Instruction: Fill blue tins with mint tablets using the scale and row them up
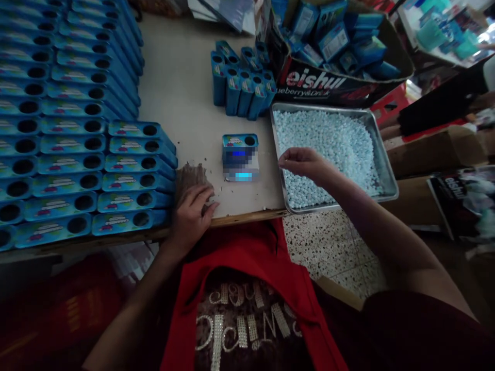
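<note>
My left hand (pixel 193 210) rests on the near edge of the table, fingers loosely bent and thumb apart, with nothing seen in it. It lies beside the stacked blue boxes. My right hand (pixel 303 162) hovers over the left side of a metal tray (pixel 391 186) filled with small pale-blue pellets (pixel 328 149). Its fingertips are pressed together, and whatever they hold is hidden. Between my hands a single blue box (pixel 240 140) stands on the table, its top showing a dark round hole and its front blurred.
Rows of blue boxes (pixel 69 129) with round holes fill the table's left side. A small group of upright blue boxes (pixel 245 85) stands farther back. Behind the tray, a black carton (pixel 309 85) holds many more. Another person's dark-clothed arm (pixel 433 116) shows at right.
</note>
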Available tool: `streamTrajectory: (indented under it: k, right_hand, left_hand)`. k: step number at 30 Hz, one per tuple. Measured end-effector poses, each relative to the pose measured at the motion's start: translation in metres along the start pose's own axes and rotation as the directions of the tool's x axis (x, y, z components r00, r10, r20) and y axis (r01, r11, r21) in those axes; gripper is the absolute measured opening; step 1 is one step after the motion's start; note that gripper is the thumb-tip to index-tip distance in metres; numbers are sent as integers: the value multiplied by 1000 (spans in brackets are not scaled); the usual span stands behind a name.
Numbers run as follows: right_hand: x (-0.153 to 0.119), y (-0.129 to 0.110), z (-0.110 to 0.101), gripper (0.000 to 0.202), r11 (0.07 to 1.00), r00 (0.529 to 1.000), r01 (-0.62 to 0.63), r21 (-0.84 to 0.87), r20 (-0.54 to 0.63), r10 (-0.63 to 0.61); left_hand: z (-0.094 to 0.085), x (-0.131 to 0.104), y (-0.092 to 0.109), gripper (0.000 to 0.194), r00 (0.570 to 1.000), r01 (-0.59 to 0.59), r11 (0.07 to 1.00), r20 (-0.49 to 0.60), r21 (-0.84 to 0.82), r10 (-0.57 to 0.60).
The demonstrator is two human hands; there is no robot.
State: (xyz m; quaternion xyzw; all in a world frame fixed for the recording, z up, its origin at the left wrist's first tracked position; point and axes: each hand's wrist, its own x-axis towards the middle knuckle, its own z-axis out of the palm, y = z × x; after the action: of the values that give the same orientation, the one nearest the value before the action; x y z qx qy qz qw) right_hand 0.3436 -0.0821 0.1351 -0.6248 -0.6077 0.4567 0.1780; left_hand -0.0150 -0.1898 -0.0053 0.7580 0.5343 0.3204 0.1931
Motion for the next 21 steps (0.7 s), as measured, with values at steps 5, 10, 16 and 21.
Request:
streamTrajectory:
  k: [5, 10, 16, 21]
  right_hand:
    - [-57, 3, 47, 16, 809, 989, 113, -577, 141, -38]
    - [-77, 0, 74, 35, 445, 900, 378, -812, 434, 28]
    - [-66, 10, 80, 32, 336, 856, 490, -804, 517, -10]
    - [-48, -5, 45, 30, 599, 967, 254, -759, 208, -146]
  left_hand:
    - [6, -5, -7, 26, 997, -71, 996, -35, 51, 73]
    - [12, -5, -12, 24, 988, -114, 990, -89, 88, 122]
    - [15, -5, -11, 25, 980, -134, 985, -135, 106, 147]
    - [17, -6, -11, 24, 978, -137, 983, -141, 124, 154]
